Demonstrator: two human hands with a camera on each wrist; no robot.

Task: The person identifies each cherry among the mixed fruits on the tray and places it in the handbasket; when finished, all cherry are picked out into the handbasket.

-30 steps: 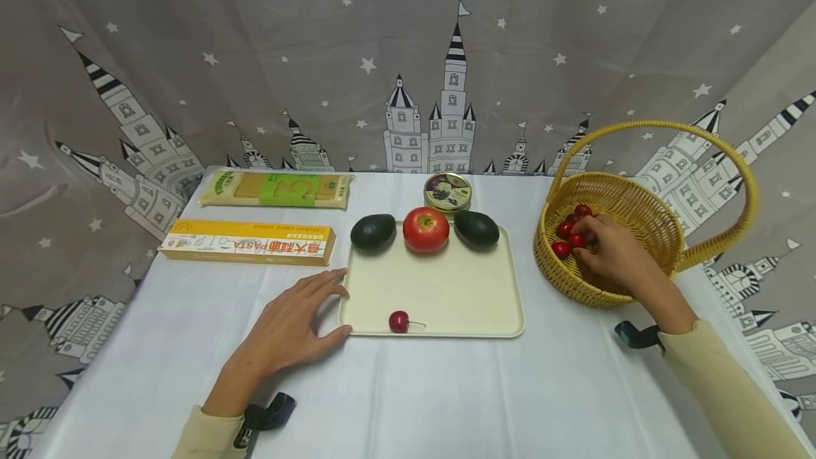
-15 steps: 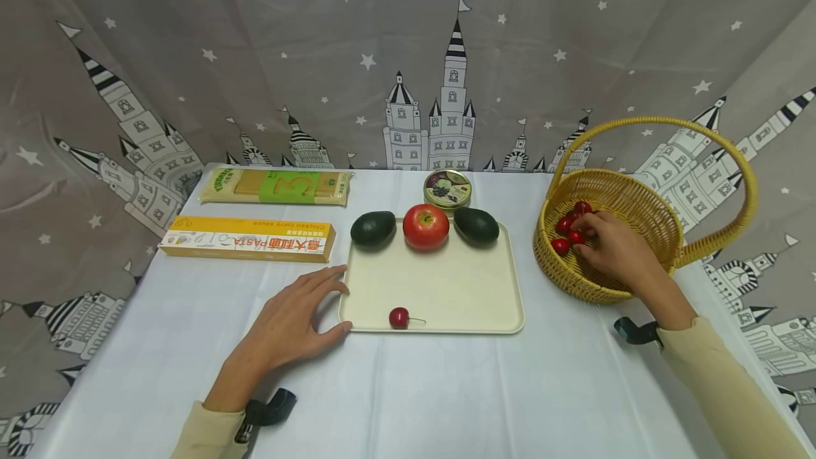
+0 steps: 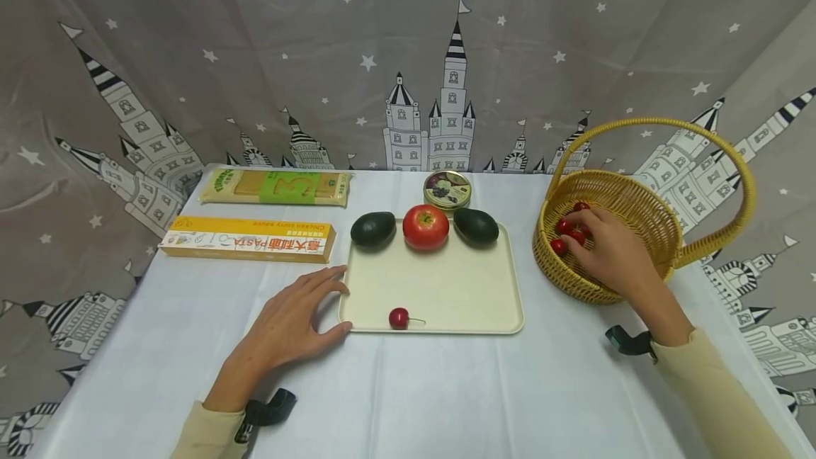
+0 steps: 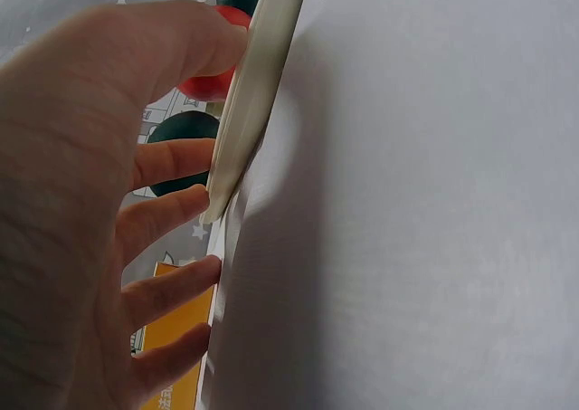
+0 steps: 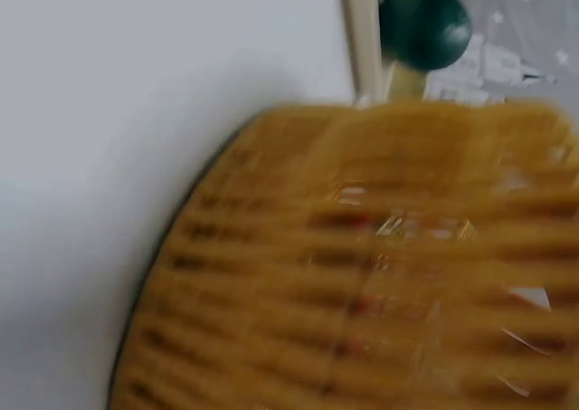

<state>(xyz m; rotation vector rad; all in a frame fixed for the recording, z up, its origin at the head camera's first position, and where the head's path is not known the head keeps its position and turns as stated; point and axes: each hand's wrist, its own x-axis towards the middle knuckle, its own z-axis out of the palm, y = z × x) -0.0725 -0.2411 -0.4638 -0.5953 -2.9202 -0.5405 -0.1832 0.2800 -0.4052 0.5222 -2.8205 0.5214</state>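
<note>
My left hand [image 3: 287, 321] rests at the left end of a cream tray [image 3: 446, 289], fingers loosely spread, thumb at its near corner. In the left wrist view the thumb [image 4: 213, 43] touches the tray's rim. One cherry [image 3: 399, 318] with a stem lies near the tray's front edge. Along its back edge sit a tomato [image 3: 426, 227] and two avocados, the left avocado [image 3: 373, 229] and the right avocado [image 3: 476, 227]. My right hand [image 3: 612, 250] reaches into a yellow wicker basket [image 3: 576, 290], fingers bent around cherries [image 3: 558, 246]; its grip is partly hidden. Basket weave blocks the right wrist view.
A round tin [image 3: 448, 190] stands behind the tomato. To the left lie a yellow pasta box [image 3: 248, 239] and a pack of noodles [image 3: 274, 187]. The basket's tall handle [image 3: 742, 183] arches up behind and right of my right hand. A grey curtain [image 3: 287, 20] hangs behind the table.
My right hand has shifted slightly left inside the basket, with thumb and forefinger farther over the cherries. My left hand and the things on the tray have stayed put.
</note>
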